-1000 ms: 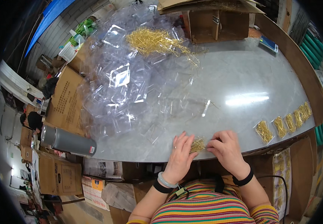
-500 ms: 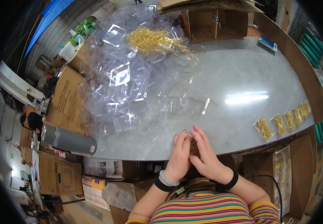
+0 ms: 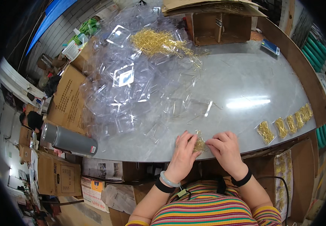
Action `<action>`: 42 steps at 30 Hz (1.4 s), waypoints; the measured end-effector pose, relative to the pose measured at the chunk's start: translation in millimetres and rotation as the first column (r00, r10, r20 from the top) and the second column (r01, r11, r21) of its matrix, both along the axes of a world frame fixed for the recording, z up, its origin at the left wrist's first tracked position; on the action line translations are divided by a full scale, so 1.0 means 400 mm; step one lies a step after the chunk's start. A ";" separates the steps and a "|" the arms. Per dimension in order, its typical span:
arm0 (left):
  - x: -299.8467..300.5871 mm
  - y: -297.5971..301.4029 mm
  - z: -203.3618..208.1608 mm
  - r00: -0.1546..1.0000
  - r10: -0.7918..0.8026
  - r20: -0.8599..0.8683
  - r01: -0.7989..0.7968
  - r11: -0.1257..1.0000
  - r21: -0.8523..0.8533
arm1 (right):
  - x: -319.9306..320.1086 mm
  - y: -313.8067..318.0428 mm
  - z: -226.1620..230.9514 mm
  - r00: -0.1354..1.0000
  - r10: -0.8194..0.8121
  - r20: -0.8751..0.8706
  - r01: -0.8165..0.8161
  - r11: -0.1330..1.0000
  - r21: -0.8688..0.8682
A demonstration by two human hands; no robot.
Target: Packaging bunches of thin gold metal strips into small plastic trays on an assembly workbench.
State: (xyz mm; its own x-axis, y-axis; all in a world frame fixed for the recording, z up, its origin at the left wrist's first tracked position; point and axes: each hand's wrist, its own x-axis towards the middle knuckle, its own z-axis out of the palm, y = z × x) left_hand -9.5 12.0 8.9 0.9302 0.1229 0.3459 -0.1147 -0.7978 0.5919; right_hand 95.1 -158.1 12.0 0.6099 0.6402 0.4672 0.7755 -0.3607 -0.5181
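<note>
At the table's near edge lies a small bundle of gold wire hooks, partly hidden by my fingers. My left hand curls round its left side, thumb below and fingertips above. Just right of the bundle is my right hand, its thumb and fingertips drawn together at the bundle's edge; whatever they pinch is too small to make out. Beyond my hands, a loose heap of gold wire hooks rests on a large pile of clear plastic boxes. A row of filled clear packs sits to the right.
A grey bottle lies on its side at the table's left edge. Cardboard boxes stand at left, and an open cardboard box at the back. A blue box lies far right, by a raised cardboard border.
My right hand has moved right, away from my left, and its fingers have drawn together. The gold bundle between my hands now shows. My left hand stays nearly in place.
</note>
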 end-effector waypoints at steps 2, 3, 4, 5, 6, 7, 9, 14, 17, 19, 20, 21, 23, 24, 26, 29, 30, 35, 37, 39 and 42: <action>0.000 0.002 -0.007 1.000 -0.009 0.007 0.008 1.000 0.030 | 0.015 0.018 -0.005 0.997 0.072 -0.003 -0.072 0.997 -0.015; -0.001 0.001 -0.006 1.000 0.002 -0.002 -0.002 1.000 0.015 | 0.019 0.028 -0.003 0.994 0.111 -0.002 -0.111 0.994 -0.023; -0.003 -0.002 -0.004 1.000 0.013 -0.010 -0.013 1.000 0.000 | 0.020 0.033 0.000 0.994 0.086 -0.064 -0.085 0.996 0.028; -0.004 -0.003 -0.002 1.000 0.023 -0.019 -0.024 1.000 -0.014 | 0.021 0.038 0.003 0.990 0.065 -0.126 -0.056 0.996 0.077; -0.005 -0.001 -0.005 1.000 0.017 -0.022 -0.017 1.000 0.003 | 0.021 0.043 0.004 0.981 0.048 -0.190 -0.026 0.992 0.121; -0.005 0.001 -0.007 1.000 0.009 -0.025 -0.009 1.000 0.021 | 0.026 0.049 0.009 0.993 0.056 -0.107 -0.046 0.995 0.092; -0.007 0.000 -0.011 1.000 0.018 -0.019 -0.018 1.000 0.025 | 0.037 0.058 0.023 0.995 0.077 0.056 -0.078 0.996 0.029; -0.010 -0.003 -0.026 0.998 0.060 0.008 -0.060 0.998 -0.007 | -0.005 0.055 0.010 0.942 0.253 -0.220 -0.213 0.958 0.189; -0.012 -0.004 -0.020 0.998 0.060 -0.004 -0.060 0.998 -0.030 | -0.007 0.041 0.016 0.969 0.159 -0.190 -0.125 0.975 0.181; -0.013 -0.005 -0.018 0.998 0.059 0.013 -0.059 0.998 -0.028 | -0.004 0.018 0.027 0.988 0.079 -0.134 -0.066 0.993 0.101; -0.014 -0.005 -0.017 0.998 0.059 0.021 -0.059 0.998 -0.026 | -0.005 0.004 0.033 0.992 0.059 -0.108 -0.053 0.997 0.058; -0.014 -0.004 -0.020 0.998 0.057 0.013 -0.057 0.998 -0.022 | -0.005 -0.010 0.033 0.996 0.033 -0.084 -0.032 0.999 0.011; -0.015 -0.002 -0.025 0.999 0.054 -0.001 -0.054 0.998 -0.015 | 0.000 -0.010 0.014 1.000 0.008 -0.010 -0.008 1.000 -0.006; -0.014 -0.001 -0.022 0.999 0.048 -0.001 -0.048 0.999 -0.009 | 0.005 -0.007 0.013 1.000 0.013 0.020 -0.013 1.000 -0.013; -0.014 -0.001 -0.018 0.999 0.036 0.000 -0.036 0.999 0.004 | 0.016 0.003 0.001 0.999 0.031 0.045 -0.030 0.999 -0.017; -0.011 -0.002 -0.012 1.000 0.027 0.007 -0.027 0.999 0.041 | 0.022 0.031 -0.017 0.998 0.049 0.045 -0.047 0.998 -0.036; -0.010 -0.003 -0.010 0.999 0.037 0.001 -0.037 0.999 0.010 | 0.018 0.043 -0.016 0.998 0.047 0.052 -0.044 0.997 -0.062; -0.010 -0.001 -0.011 0.999 0.046 -0.016 -0.047 0.998 -0.030 | -0.008 0.042 -0.002 0.991 -0.124 0.057 0.124 0.992 0.001; -0.009 -0.003 -0.011 0.998 0.052 -0.025 -0.054 0.997 -0.051 | -0.017 0.026 -0.002 0.983 -0.173 0.068 0.174 0.985 -0.005; -0.008 -0.002 -0.012 0.999 0.048 -0.022 -0.049 0.998 -0.041 | -0.032 0.023 0.013 0.979 -0.179 0.093 0.181 0.983 -0.013; -0.010 0.000 -0.014 0.999 0.042 -0.004 -0.042 0.999 -0.004 | -0.047 0.028 0.010 0.978 -0.178 0.107 0.181 0.983 -0.025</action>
State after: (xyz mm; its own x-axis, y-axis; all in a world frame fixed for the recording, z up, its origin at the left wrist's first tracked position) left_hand -13.5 11.8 3.4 0.9255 0.1634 0.3417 -0.0786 -0.7997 0.5952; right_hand 76.1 -146.7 15.8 0.6658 0.5418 0.5131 0.7453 -0.5152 -0.4231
